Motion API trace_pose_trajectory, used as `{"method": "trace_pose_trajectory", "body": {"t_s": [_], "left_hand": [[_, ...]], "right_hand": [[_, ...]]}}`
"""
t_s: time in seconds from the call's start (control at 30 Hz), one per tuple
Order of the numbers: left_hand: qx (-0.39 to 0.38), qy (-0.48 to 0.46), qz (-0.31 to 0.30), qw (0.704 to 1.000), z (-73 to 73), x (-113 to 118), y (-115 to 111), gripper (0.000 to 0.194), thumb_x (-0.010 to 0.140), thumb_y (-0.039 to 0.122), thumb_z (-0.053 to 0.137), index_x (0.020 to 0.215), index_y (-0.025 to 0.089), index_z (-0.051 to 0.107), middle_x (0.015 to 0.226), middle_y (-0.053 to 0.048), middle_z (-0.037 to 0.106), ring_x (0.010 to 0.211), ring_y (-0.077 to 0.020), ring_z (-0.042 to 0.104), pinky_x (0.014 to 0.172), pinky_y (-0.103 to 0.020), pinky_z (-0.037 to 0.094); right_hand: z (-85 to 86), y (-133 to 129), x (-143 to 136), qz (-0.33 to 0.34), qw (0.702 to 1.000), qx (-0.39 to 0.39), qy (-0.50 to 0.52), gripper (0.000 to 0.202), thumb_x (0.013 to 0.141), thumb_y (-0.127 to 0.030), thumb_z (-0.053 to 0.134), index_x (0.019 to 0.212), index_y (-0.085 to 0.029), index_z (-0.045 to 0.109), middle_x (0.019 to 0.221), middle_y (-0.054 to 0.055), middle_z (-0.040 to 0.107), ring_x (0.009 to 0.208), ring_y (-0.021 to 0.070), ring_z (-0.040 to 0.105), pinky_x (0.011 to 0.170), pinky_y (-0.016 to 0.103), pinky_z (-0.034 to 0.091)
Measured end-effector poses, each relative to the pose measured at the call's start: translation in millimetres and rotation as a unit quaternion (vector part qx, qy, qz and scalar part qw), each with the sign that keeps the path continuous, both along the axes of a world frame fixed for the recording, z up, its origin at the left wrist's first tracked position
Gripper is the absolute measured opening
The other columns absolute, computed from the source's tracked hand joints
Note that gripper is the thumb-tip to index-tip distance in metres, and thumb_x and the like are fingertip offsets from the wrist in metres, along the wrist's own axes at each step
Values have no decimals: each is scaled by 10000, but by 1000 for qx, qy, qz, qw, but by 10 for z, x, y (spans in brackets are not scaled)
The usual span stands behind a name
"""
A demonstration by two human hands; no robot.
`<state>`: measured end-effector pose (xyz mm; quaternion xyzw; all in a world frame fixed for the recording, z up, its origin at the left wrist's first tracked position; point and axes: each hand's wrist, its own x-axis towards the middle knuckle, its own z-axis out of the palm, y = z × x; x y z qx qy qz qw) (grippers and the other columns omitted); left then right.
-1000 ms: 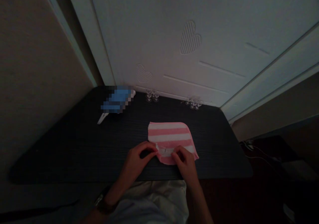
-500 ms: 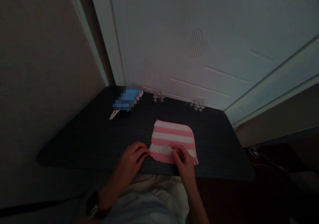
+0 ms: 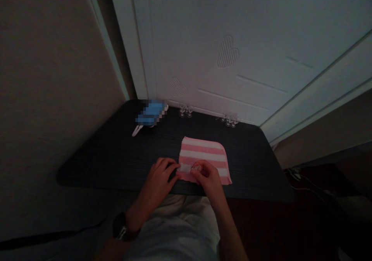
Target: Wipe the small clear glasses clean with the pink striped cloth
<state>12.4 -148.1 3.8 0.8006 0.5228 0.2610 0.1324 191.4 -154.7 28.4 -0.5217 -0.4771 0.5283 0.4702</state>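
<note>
Cloth (image 3: 204,153) is already pretty flat on the dark table (image 3: 116,160), right hand (image 3: 208,176) pinching some small clear thing (image 3: 197,168) over it (not let go yet). Left hand (image 3: 160,174)'s at the cloth's left edge, can't tell if gripping.

Cloth (image 3: 205,152) striped pink and white; table (image 3: 116,160) apparently black.

The right hand (image 3: 209,177) pinches a small clear piece (image 3: 195,168) over a pink-and-white striped cloth (image 3: 205,152) on the dark bench (image 3: 104,156). The left hand (image 3: 158,177), thumb and forefinger parted, is at the cloth's left edge. Behind, two clear clusters (image 3: 230,120) sit by a white panel (image 3: 188,40)
</note>
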Motion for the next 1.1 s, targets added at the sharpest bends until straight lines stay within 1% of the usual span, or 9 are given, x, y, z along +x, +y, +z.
{"method": "trace_pose_trajectory", "body": {"t_s": [0.1,0.23,0.37,0.53,0.73,0.83,0.9,1.0,1.1], "left_hand": [[10,10,11,1000,1,12,-21,185,809,243,591,987,195,608,1049,-69,580,1013,-250,490,868,-412,434],[25,15,17,999,6,23,-46,283,798,229,601,1077,193,578,1106,-84,556,1058,-265,462,885,-421,423],[35,11,19,999,-21,13,-55,272,794,235,607,1067,223,603,1127,-70,558,1080,-272,451,889,-430,416],[29,-4,28,999,-43,16,-55,193,831,219,560,1011,190,625,1089,-73,579,1054,-253,464,880,-412,418],[-7,15,54,998,10,84,-1,142,816,188,569,951,185,615,983,-61,607,958,-241,502,827,-378,423],[-28,18,64,997,14,113,50,100,816,216,574,904,188,613,910,-49,618,907,-234,518,789,-356,421],[-34,14,65,997,4,121,80,93,824,243,570,885,191,617,894,-43,628,889,-229,525,778,-348,416],[-33,11,62,997,-11,125,107,86,824,233,568,879,191,619,891,-40,639,869,-222,533,772,-343,409],[-29,11,58,998,-11,132,113,80,814,185,560,871,190,615,892,-39,645,872,-224,538,753,-341,409]], "right_hand": [[0,113,-64,8,998,13,-62,121,677,-227,673,756,-153,619,627,-41,495,567,92,451,527,206,355],[27,239,-130,30,991,19,-128,168,684,-304,679,756,-160,635,594,-38,508,545,102,454,504,211,341],[47,298,-168,37,991,24,-129,147,702,-305,647,746,-168,619,587,-36,529,521,103,452,499,213,343],[50,294,-227,51,991,21,-119,116,712,-279,611,678,-171,586,576,-36,518,518,102,438,504,214,345],[16,222,-266,47,985,53,-156,190,795,-327,526,701,-178,593,616,-24,546,566,113,470,527,217,341],[14,211,-262,45,982,61,-171,239,830,-332,473,665,-183,563,573,-32,526,528,107,466,514,216,341],[16,215,-257,44,983,48,-171,280,849,-340,432,636,-189,533,489,-50,466,446,99,434,465,215,323],[21,230,-249,68,988,-3,-140,297,863,-358,388,650,-197,517,379,-78,384,312,91,376,371,214,267],[27,248,-241,111,989,-55,-79,278,861,-377,381,708,-194,523,330,-85,399,267,95,414,323,194,229]]}}
